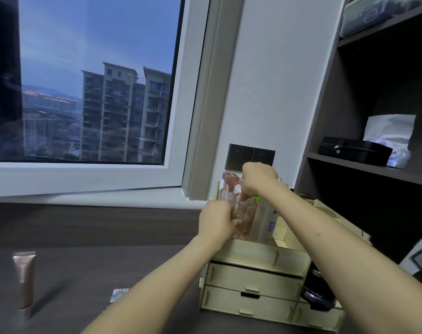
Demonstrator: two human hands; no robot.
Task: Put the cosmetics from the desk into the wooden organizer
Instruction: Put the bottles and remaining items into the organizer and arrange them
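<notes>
While the desk (84, 273) spreads wide leftward, pink tube (24, 283) and foil packet (118, 295) sit near-left. Wooden organizer (253, 280) right, dark jar (317, 295) at its right end. Left hand (216, 219) grips pink bottle (243, 213), base inside top left compartment; right hand (259, 178) pinches near its cap. White bottle (265, 220) crowds it right.

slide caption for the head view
Left hand and right hand hold a pink pump bottle in the wooden organizer; tube on desk.

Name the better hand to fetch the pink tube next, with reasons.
Left, probably. Both hands grip the pink bottle in the wooden organizer, but the pink tube stands far left, on the left hand's side; the right hand would cross over.
</notes>
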